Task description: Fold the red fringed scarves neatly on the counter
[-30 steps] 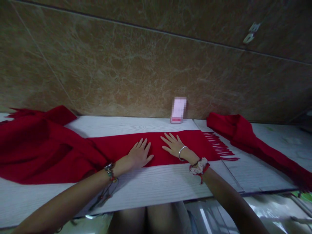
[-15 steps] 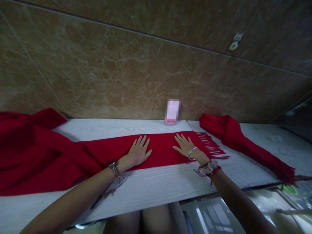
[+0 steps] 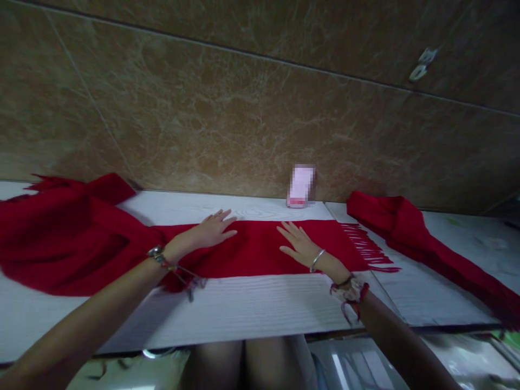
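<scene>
A red scarf [image 3: 255, 254] is spread across the white table, its fringed end pointing right. My left hand [image 3: 211, 228] is over the scarf's far edge, fingers stretched out and slightly raised; whether it touches the cloth I cannot tell. Fingers apart, my right hand [image 3: 298, 244] lies on the flat part close to the fringe. To the left the cloth runs into a loose, bunched heap [image 3: 77, 238]. Another red scarf [image 3: 400, 222], folded long and narrow, lies slantwise at the right. Neither hand holds anything.
A pinkish-white upright box [image 3: 300, 187], blurred out, stands at the back of the white table [image 3: 260, 309] by the brown marbled wall [image 3: 227, 119]. On the wall hangs a small white hook [image 3: 422, 65]. My legs [image 3: 244, 365] are below the table's front edge.
My left hand has moved left and toward the far edge of the scarf, its fingers lifting. The bunched cloth at the left has shifted. My right hand stays flat near the fringe.
</scene>
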The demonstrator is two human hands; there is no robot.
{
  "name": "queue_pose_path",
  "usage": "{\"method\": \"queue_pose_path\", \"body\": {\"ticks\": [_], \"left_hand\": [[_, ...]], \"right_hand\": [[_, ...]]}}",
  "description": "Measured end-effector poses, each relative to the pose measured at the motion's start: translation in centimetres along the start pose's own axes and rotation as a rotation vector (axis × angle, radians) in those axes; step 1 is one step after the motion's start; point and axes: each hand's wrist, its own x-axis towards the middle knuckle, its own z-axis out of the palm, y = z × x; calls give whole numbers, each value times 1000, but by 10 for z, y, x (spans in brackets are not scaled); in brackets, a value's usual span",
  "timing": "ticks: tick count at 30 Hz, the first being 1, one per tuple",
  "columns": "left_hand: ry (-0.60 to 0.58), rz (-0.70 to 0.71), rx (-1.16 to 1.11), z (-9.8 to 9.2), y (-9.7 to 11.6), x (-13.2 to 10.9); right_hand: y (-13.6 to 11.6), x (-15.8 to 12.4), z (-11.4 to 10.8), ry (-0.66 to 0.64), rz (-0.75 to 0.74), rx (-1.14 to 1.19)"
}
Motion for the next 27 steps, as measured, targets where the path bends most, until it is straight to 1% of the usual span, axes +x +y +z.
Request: {"method": "queue_pose_path", "body": {"ticks": [3, 5, 7, 9, 11, 14, 17, 20, 21, 23, 25, 26, 27], "left_hand": [[-102, 62, -24, -9, -44, -27], [-188, 122, -64, -11, -69, -50], [-234, 159, -84, -9, -89, -71], [-207, 156, -62, -5, -105, -88], [-136, 135, -10, -2, -120, -99], [-35, 106, 77, -2, -137, -111], [21, 65, 159, -6, -142, -123], [37, 43, 200, -9, -133, -129], [47, 57, 197, -8, -128, -129], [53, 129, 176, -7, -120, -126], [19, 211, 151, -5, -116, -124], [4, 230, 149, -5, -115, -124], [13, 220, 152, -5, -116, -126]], "right_hand": [[-37, 18, 2, -79, -195, 18], [-49, 27, 6, -112, -282, 10], [-53, 31, 12, -110, -323, -9], [-52, 31, 17, -80, -335, -29], [-50, 30, 20, -59, -337, -44], [-49, 29, 19, -69, -328, -53], [-49, 29, 18, -70, -324, -28], [-48, 29, 18, -51, -324, 3], [-48, 29, 19, -47, -325, 11], [-46, 30, 21, -41, -330, 20], [-45, 30, 22, -34, -333, 23], [-45, 30, 22, -32, -332, 21], [-45, 30, 23, -32, -329, 18]]}}
